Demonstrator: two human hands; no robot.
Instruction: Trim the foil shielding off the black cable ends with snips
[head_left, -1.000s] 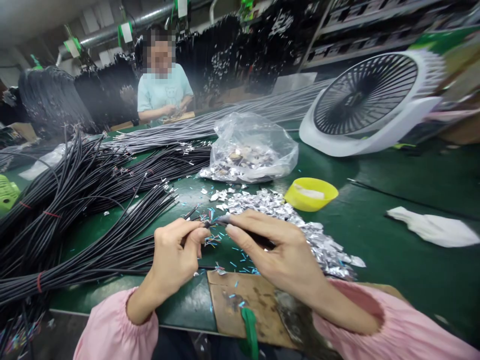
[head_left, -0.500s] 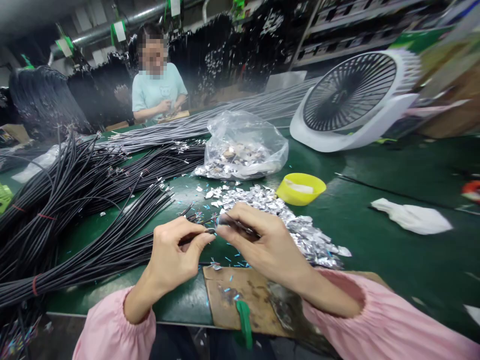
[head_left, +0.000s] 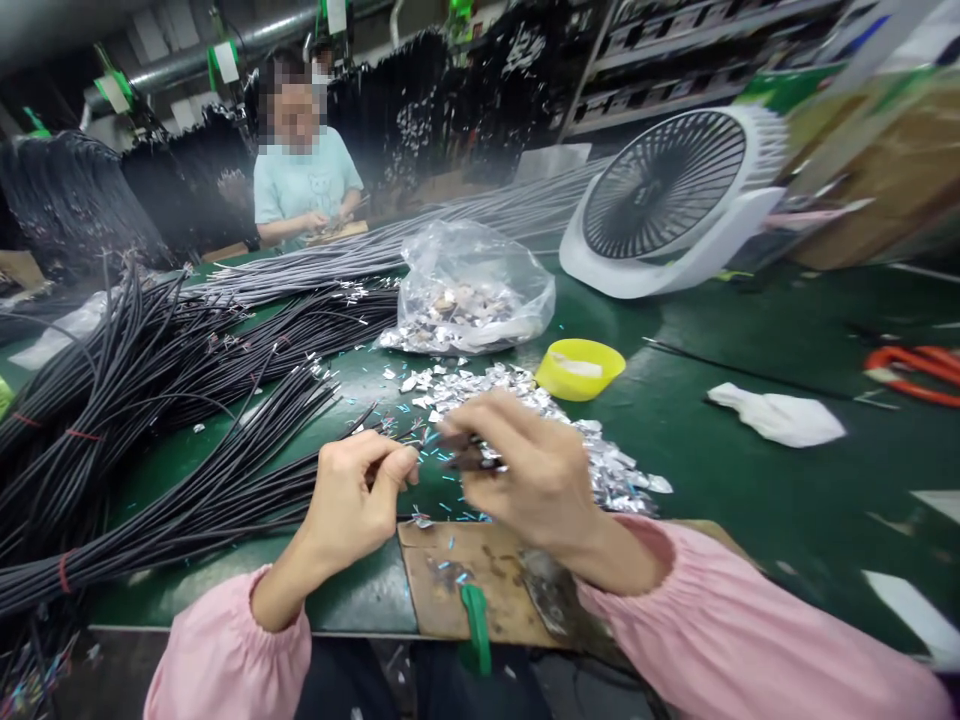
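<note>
My left hand (head_left: 360, 490) is closed in a pinch at the right end of a bundle of black cables (head_left: 247, 480); a cable end seems to be in its fingertips, mostly hidden. To the right of it, my right hand (head_left: 532, 470) is wrapped round a small dark metal hand tool (head_left: 469, 455), too blurred to name more exactly. The tool's tip points toward the left fingertips, with a small gap between. Beneath and behind both hands lie tiny blue wire bits and a pile of silver foil scraps (head_left: 622, 470).
Behind the pile are a clear plastic bag (head_left: 480, 290) of scraps, a yellow dish (head_left: 581, 370) and a white fan (head_left: 667, 200). Orange-handled scissors (head_left: 915, 372) lie at right. A worn brown board (head_left: 435, 560) with a green strip (head_left: 475, 625) is at the table edge. A co-worker (head_left: 307, 190) sits opposite.
My right hand with the tool has drawn back slightly from the left fingertips, opening a gap. The left hand stays pinched. The view has shifted a little to the right.
</note>
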